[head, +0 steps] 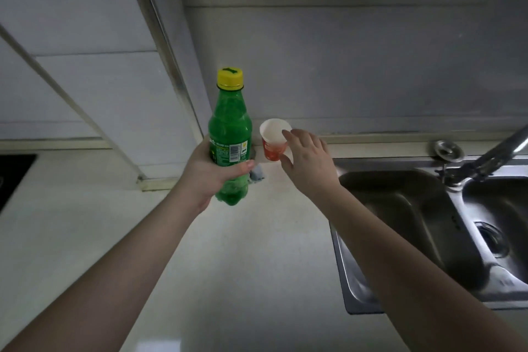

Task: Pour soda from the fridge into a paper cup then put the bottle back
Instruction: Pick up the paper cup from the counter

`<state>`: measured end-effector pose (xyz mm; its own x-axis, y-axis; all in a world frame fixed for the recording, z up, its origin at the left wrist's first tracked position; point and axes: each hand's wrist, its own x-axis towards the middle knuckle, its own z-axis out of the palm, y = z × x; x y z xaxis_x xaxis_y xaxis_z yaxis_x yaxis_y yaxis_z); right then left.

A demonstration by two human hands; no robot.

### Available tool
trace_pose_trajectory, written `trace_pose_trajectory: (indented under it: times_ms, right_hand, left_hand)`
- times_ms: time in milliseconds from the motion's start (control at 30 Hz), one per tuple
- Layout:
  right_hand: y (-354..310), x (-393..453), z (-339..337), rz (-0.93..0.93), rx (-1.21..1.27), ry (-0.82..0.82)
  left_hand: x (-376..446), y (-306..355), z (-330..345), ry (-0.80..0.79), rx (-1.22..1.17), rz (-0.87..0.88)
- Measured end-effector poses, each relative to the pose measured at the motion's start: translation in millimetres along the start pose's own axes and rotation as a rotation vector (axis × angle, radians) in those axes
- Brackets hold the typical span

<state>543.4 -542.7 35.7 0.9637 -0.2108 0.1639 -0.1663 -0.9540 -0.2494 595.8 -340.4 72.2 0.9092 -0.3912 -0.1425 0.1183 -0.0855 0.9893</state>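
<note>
My left hand [213,173] grips a green soda bottle [228,126] around its lower body and holds it upright above the counter. Its yellow cap [230,78] is on. A small red paper cup [273,140] with a white inside stands at the back of the counter, just right of the bottle. My right hand [307,160] is at the cup, with the fingertips on its rim and the thumb against its side. The cup looks empty.
A pale countertop [228,266] spreads below my arms. A steel double sink [428,223] with a tap [485,160] lies to the right. A black hob edge [14,174] shows at the far left. A small grey object [257,173] lies behind the bottle.
</note>
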Motion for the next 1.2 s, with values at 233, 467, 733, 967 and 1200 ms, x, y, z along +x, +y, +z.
trace_pose_trajectory:
  times_ms: [233, 467, 733, 967, 1200]
  right_hand:
    - [24.0, 40.0, 52.1, 0.045, 0.030, -0.098]
    - [29.6, 70.1, 85.7, 0.079, 0.021, -0.140]
    - [32.5, 73.0, 93.9, 0.093, 0.016, -0.031]
    - [30.6, 32.8, 85.0, -0.027, 0.060, 0.114]
    - [22.8, -44.5, 72.0, -0.080, 0.101, 0.217]
  left_hand:
    - [23.7, -29.1, 7.0, 0.071, 0.024, -0.069]
    - [29.4, -53.0, 10.7, 0.100, 0.009, -0.123]
    - [23.4, -60.0, 4.0, 0.110, 0.022, -0.143]
    - [4.4, -57.0, -1.4, 0.114, 0.033, -0.120]
    - [-27.5, -68.2, -7.7, 0.040, 0.048, -0.139]
